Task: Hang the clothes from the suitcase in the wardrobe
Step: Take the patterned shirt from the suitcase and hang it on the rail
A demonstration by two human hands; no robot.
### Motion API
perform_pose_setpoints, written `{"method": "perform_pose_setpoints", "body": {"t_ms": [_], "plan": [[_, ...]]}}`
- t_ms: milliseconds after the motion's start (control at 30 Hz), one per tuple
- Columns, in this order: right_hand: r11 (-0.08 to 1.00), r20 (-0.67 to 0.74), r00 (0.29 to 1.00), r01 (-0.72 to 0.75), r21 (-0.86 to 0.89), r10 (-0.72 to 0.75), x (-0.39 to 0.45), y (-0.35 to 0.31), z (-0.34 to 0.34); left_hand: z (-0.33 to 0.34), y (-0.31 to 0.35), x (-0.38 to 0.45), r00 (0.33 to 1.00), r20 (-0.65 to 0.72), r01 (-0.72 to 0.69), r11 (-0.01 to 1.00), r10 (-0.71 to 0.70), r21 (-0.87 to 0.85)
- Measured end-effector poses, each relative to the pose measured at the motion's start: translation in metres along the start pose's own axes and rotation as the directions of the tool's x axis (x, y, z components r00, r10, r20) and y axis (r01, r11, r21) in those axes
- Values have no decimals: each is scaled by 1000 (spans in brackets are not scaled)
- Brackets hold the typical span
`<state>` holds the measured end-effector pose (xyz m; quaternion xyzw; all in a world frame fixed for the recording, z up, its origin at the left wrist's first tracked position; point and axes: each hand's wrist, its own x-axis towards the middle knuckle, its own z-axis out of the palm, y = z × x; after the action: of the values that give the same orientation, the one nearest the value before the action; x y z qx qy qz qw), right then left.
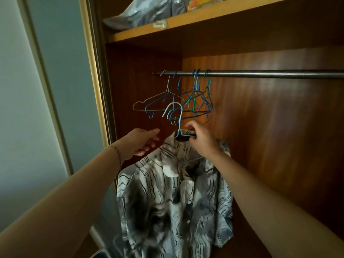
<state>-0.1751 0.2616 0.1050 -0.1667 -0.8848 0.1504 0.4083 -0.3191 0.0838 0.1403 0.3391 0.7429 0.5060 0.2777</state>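
Observation:
A grey-and-white patterned shirt (pixel 173 203) hangs on a light blue wire hanger (pixel 177 118) in front of the open wardrobe. My right hand (pixel 201 140) grips that hanger at its neck and shoulder, just above the collar. The hook of the hanger points up, below the metal rail (pixel 260 73) and apart from it. My left hand (pixel 141 141) hovers to the left of the collar with loosely curled fingers and holds nothing. The suitcase is out of view.
Several empty wire hangers (pixel 178 101) hang bunched on the rail's left end; the rail to their right is bare. A wooden shelf (pixel 167 27) above holds bagged items. The wardrobe's gold-edged frame (pixel 95 71) stands at the left.

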Motion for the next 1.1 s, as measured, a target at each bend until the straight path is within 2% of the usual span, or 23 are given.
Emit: {"method": "perform_pose_setpoints", "body": {"t_ms": [67,133,267,367,433,533,567,600,633,667,700,733,833,900,1000,1100], "plan": [[1000,5,1000,-10,-10,10,1,0,1,5,1,-1,1000,29,4,993,-8,114],[1000,10,1000,-12,-15,12,1,-2,2,11,0,1,999,50,-1,993,-5,120],[1000,7,1000,-11,-10,11,3,-4,-1,15,-4,6,1000,0,-21,995,21,-100],[999,-32,999,-44,16,44,7,-1,-10,12,0,5,999,-43,16,945,-32,-326],[998,-51,997,-58,26,60,8,-2,-14,12,4,2,997,-14,62,896,-76,-441],[995,-42,994,-100,31,101,10,-7,-16,11,10,-9,996,94,48,863,-1,-503],[992,-41,992,-116,40,118,11,-8,-17,11,11,-12,995,100,31,869,22,-494],[989,-48,989,-134,56,137,12,-8,-17,11,9,-12,998,54,-17,914,42,-404],[986,-63,986,-151,71,155,13,-8,-18,10,8,-10,997,-34,-71,979,66,-189],[983,-78,982,-165,78,171,13,-7,-19,8,6,-8,985,-133,-103,992,112,79],[981,-87,979,-176,79,182,13,-5,-21,7,4,-5,960,-206,-132,958,187,256],[980,-88,978,-182,77,189,12,-3,-21,6,5,-6,954,-214,-142,944,211,299],[977,-104,972,-203,68,209,10,-1,-23,9,13,-18,984,-6,-171,940,180,295],[979,-89,975,-202,31,204,10,-2,-24,15,16,-19,966,58,-258,912,253,318],[980,-50,979,-196,9,197,12,-7,-29,22,19,-15,945,-21,-313,918,328,243],[981,-16,986,-165,102,167,13,-12,-36,24,23,-14,938,-71,-323,929,340,179]]}}
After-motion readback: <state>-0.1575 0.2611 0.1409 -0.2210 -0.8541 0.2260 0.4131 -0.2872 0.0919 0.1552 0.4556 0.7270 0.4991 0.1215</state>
